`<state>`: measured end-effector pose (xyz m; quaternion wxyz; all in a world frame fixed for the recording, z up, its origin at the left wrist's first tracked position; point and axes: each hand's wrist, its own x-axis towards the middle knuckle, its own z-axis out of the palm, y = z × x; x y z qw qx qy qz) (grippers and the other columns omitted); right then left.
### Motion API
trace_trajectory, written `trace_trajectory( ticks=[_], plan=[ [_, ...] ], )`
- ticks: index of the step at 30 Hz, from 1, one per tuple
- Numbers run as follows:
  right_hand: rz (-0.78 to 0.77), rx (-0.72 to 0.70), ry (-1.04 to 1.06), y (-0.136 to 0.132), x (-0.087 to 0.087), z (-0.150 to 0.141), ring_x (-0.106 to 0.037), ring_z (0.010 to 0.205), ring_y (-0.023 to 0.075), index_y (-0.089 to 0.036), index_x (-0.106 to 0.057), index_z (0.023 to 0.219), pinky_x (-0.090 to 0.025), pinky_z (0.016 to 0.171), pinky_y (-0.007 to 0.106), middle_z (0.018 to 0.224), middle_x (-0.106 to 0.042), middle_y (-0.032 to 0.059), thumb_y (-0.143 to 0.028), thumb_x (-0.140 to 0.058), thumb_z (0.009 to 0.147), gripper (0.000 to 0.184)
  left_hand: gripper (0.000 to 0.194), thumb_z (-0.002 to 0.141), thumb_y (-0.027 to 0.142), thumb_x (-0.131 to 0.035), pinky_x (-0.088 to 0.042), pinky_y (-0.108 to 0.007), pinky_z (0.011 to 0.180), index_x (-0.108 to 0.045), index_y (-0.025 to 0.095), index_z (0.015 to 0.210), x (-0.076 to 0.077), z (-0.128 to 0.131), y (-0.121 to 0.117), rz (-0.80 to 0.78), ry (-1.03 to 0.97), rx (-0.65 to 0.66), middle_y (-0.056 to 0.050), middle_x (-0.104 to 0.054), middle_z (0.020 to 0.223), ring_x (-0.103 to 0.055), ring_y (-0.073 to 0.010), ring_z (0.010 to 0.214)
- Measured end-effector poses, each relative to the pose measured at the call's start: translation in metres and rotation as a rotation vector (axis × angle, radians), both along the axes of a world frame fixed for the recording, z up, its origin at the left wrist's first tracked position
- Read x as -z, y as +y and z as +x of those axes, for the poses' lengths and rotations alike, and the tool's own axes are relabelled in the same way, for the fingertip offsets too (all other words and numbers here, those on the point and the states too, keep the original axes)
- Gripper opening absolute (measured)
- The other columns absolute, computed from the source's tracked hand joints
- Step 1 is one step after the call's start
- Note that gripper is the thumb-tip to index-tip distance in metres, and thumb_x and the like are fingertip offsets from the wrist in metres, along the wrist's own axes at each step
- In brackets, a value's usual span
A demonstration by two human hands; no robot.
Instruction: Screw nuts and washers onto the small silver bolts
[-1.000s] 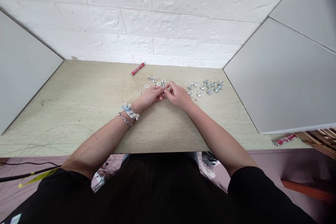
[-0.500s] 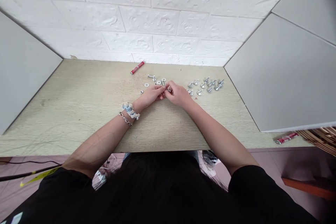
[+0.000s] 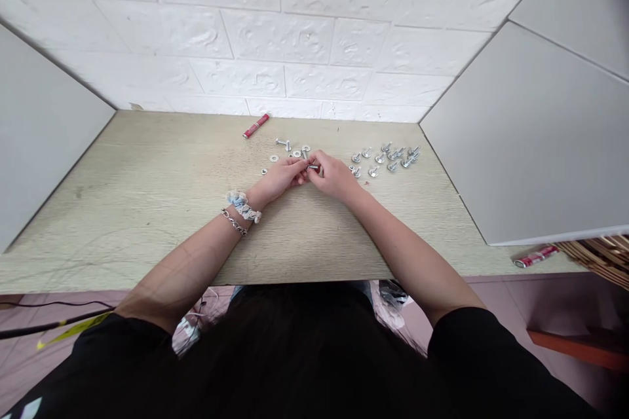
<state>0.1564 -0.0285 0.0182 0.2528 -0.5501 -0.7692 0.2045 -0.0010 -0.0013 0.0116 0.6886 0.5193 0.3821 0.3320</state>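
Note:
My left hand [image 3: 281, 178] and my right hand [image 3: 333, 176] meet fingertip to fingertip over the middle of the wooden table [image 3: 147, 196]. Both pinch a small silver bolt [image 3: 313, 167] held between them; which fitting is on it is too small to tell. Loose washers and a bolt [image 3: 284, 144] lie just beyond the left hand. A cluster of several silver bolts with fittings [image 3: 388, 158] lies to the right of the right hand. A scrunchie and a chain bracelet [image 3: 240, 212] circle my left wrist.
A red tube [image 3: 256, 126] lies near the white brick wall at the back. Grey panels stand at the table's left and right sides. Another red tube [image 3: 535, 256] and a wicker basket [image 3: 602, 258] sit at the far right. A cable runs at lower left.
The hands stay together at the same spot, with only small finger movements on the bolt. The view has shifted slightly.

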Motion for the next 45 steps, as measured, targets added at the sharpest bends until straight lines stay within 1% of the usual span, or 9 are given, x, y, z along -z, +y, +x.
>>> trace_trajectory(
  ticks=[6,15,22,26,28,35,37,42,45],
  plan=[
    [-0.015,0.014,0.0,0.001,-0.002,0.0,-0.057,0.07,0.0184,-0.02,-0.057,0.102,-0.038,0.065,0.029,0.083,-0.068,0.0045,-0.034,-0.044,0.085,0.025,0.031,0.084,0.036,-0.066,-0.032,-0.02,0.054,-0.059,0.013,0.065,-0.002,0.002,-0.002,0.016,0.013,-0.007,0.002,-0.052,0.058,-0.043,-0.0048,0.053],
    [-0.087,0.046,0.012,0.001,-0.004,0.0,-0.052,0.063,0.0159,-0.02,-0.06,0.102,-0.034,0.06,0.028,0.074,-0.065,0.0013,-0.037,-0.045,0.083,0.029,0.025,0.088,0.027,-0.06,-0.033,-0.019,0.055,-0.059,0.012,0.068,-0.004,0.003,-0.004,0.041,0.068,-0.02,0.003,-0.051,0.056,-0.044,-0.0048,0.052],
    [-0.088,0.044,0.058,0.004,-0.001,0.001,-0.049,0.06,0.0129,-0.019,-0.059,0.097,-0.032,0.059,0.026,0.068,-0.062,-0.0016,-0.038,-0.048,0.081,0.027,0.017,0.091,0.018,-0.05,-0.038,-0.017,0.06,-0.054,0.013,0.075,-0.009,0.004,-0.008,0.022,0.07,-0.023,0.004,-0.052,0.063,-0.047,-0.0038,0.055],
    [-0.079,0.032,0.064,0.004,0.0,0.001,-0.049,0.061,0.0122,-0.019,-0.059,0.097,-0.031,0.059,0.025,0.069,-0.062,-0.0017,-0.038,-0.049,0.082,0.027,0.016,0.09,0.02,-0.052,-0.04,-0.018,0.063,-0.054,0.013,0.077,-0.009,0.002,-0.007,-0.002,0.063,-0.019,0.003,-0.053,0.066,-0.048,-0.0042,0.056],
    [-0.069,0.021,0.074,0.003,0.0,0.001,-0.05,0.061,0.0123,-0.018,-0.059,0.098,-0.032,0.06,0.025,0.07,-0.062,-0.0014,-0.037,-0.048,0.082,0.027,0.016,0.09,0.023,-0.053,-0.039,-0.018,0.061,-0.055,0.013,0.077,-0.007,0.002,-0.006,-0.008,0.046,-0.024,0.003,-0.053,0.065,-0.047,-0.0045,0.056],
    [-0.043,0.004,0.1,0.004,0.002,0.001,-0.049,0.061,0.0118,-0.017,-0.059,0.098,-0.033,0.061,0.025,0.071,-0.063,-0.0008,-0.035,-0.047,0.083,0.026,0.025,0.092,0.027,-0.05,-0.034,-0.018,0.054,-0.055,0.013,0.072,0.0,0.002,-0.002,0.01,0.035,-0.016,0.003,-0.048,0.055,-0.044,-0.0058,0.052],
    [-0.049,0.003,0.103,0.004,0.001,0.001,-0.049,0.06,0.0116,-0.017,-0.06,0.098,-0.032,0.06,0.024,0.07,-0.062,-0.0012,-0.035,-0.047,0.083,0.026,0.025,0.091,0.027,-0.05,-0.033,-0.018,0.053,-0.054,0.013,0.071,-0.001,0.003,-0.003,0.025,0.056,-0.028,0.003,-0.047,0.054,-0.043,-0.006,0.051],
    [-0.063,-0.006,0.101,0.003,-0.002,0.001,-0.05,0.059,0.0114,-0.016,-0.061,0.099,-0.031,0.059,0.024,0.068,-0.063,-0.0016,-0.034,-0.048,0.083,0.026,0.026,0.092,0.024,-0.047,-0.032,-0.018,0.052,-0.054,0.014,0.069,-0.006,0.005,-0.008,0.129,0.177,-0.076,0.003,-0.047,0.052,-0.044,-0.0061,0.05],
    [-0.059,0.001,0.074,0.002,-0.001,0.0,-0.052,0.061,0.0125,-0.017,-0.06,0.102,-0.033,0.06,0.024,0.069,-0.064,-0.0012,-0.034,-0.047,0.085,0.027,0.028,0.092,0.025,-0.046,-0.033,-0.018,0.051,-0.053,0.014,0.068,-0.009,0.006,-0.011,0.144,0.201,-0.08,0.003,-0.048,0.052,-0.043,-0.006,0.05]
  ],
)
